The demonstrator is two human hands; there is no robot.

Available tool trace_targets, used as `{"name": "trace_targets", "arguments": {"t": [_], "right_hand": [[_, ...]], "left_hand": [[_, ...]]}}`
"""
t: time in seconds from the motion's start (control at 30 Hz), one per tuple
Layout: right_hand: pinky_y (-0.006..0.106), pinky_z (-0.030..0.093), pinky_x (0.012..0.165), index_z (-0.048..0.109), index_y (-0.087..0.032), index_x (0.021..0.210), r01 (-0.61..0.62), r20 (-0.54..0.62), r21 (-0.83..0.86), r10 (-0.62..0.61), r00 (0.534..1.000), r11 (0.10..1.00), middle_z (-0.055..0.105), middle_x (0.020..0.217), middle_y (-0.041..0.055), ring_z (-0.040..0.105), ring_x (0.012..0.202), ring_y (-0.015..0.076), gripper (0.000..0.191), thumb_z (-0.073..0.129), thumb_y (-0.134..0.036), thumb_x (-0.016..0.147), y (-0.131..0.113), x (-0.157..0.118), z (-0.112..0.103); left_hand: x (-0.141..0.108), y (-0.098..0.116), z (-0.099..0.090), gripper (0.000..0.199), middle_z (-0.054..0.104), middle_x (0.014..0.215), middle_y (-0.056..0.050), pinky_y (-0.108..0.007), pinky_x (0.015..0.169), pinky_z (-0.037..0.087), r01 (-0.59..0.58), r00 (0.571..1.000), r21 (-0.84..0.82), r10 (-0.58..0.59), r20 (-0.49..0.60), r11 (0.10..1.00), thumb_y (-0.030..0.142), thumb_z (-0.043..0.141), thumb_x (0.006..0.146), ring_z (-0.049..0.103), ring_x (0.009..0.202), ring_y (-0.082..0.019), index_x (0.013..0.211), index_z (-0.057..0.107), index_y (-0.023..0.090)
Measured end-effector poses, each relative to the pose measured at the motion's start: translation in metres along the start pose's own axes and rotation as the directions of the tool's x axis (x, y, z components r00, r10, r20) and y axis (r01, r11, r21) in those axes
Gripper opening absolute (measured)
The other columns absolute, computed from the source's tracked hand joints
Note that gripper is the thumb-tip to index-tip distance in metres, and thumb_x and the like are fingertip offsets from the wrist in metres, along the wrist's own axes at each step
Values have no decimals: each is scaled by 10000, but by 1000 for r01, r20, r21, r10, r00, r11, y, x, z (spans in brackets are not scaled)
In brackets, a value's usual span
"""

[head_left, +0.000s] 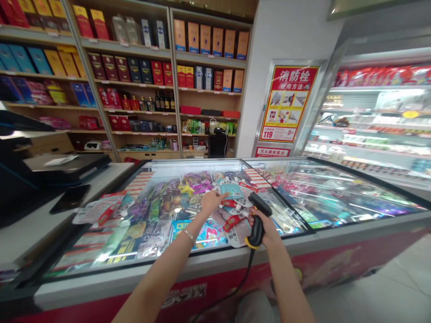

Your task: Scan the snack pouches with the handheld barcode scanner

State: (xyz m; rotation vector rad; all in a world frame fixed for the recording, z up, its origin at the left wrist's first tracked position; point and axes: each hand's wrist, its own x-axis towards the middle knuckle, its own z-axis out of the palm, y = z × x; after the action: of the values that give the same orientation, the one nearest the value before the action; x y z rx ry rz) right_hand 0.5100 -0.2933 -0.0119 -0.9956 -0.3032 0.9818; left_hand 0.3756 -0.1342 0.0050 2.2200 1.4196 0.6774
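My right hand is wrapped round a black and yellow handheld scanner, its head pointing up and left and its cable hanging down over the freezer's front. My left hand has its fingers closed at the left edge of a light-blue packet. The packet is among several white and red packages piled on the freezer's glass lid. Another group of white and red packages lies on the left part of the lid.
The freezer spans the front. At the left stand a counter with a dark phone and a flat black device. Behind are shelves of boxes and, at right, a refrigerated display.
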Motion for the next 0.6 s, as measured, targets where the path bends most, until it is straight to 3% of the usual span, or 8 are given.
{"name": "trace_targets", "arguments": {"t": [0.13, 0.33, 0.47, 0.6], "right_hand": [[162, 437, 382, 657, -126, 754, 18, -16, -9, -18, 1000, 1000, 628, 575, 5, 514, 438, 76, 305, 832, -219, 522, 3, 2, 0], [160, 433, 386, 667, -121, 750, 24, -26, -26, -25, 999, 999, 630, 567, 6, 513, 434, 75, 293, 822, -217, 521, 4, -2, 1], [169, 431, 380, 672, -115, 724, 28, -36, -28, -29, 999, 999, 624, 562, 9, 510, 428, 78, 267, 812, -215, 520, 2, -4, 3], [183, 424, 369, 673, -117, 713, 46, -55, -73, -50, 997, 996, 634, 572, 15, 512, 421, 85, 260, 810, -224, 520, 1, -5, 5]], "left_hand": [[1, -3, 7, 567, 658, 719, -73, -267, 578, 338, -50, 999, 27, 50, 1, 998, 722, 434, 758, 611, 720, -221, 624, 603, 198], [8, -15, 13, 553, 559, 599, -34, -253, 554, 295, -136, 991, -2, 136, 17, 991, 644, 369, 837, 543, 632, -171, 558, 522, 191], [16, -25, 12, 539, 474, 525, 0, -246, 532, 278, -190, 980, -214, 200, 23, 958, 595, 362, 849, 465, 560, -133, 529, 488, 181], [21, -40, 6, 551, 406, 472, 26, -239, 483, 287, -102, 989, -431, 139, 56, 896, 654, 370, 809, 403, 485, -111, 575, 521, 178]]}}
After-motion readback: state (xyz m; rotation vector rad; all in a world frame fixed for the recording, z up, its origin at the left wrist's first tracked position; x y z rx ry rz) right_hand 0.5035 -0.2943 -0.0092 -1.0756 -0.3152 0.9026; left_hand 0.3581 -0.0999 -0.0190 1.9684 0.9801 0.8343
